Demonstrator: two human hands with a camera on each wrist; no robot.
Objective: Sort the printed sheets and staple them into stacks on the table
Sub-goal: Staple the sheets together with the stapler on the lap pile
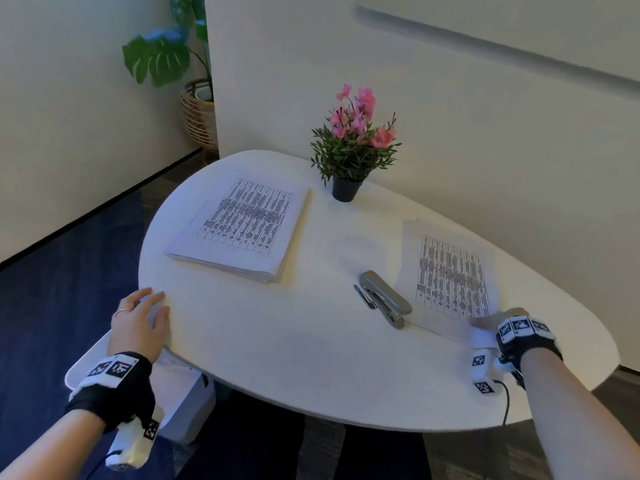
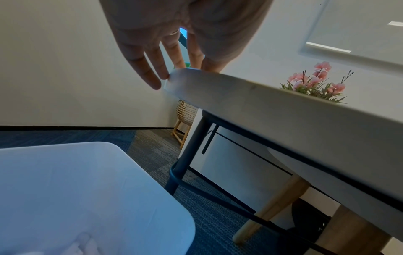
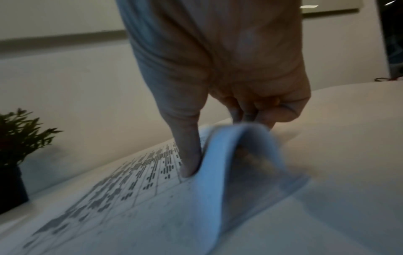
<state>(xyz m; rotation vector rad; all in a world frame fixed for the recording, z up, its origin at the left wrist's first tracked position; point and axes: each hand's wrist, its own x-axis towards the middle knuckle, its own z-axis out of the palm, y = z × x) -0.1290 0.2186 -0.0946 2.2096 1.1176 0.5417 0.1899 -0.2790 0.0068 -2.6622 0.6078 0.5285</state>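
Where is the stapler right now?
In the head view, the stapler lies on the table's right half, between a pen and the printed sheets under the right hand.

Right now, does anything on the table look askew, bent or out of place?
Only one thing: the near corner of the small printed set on the right is curled up into a loop, pinched by the right hand. The big stack, stapler and pen lie flat.
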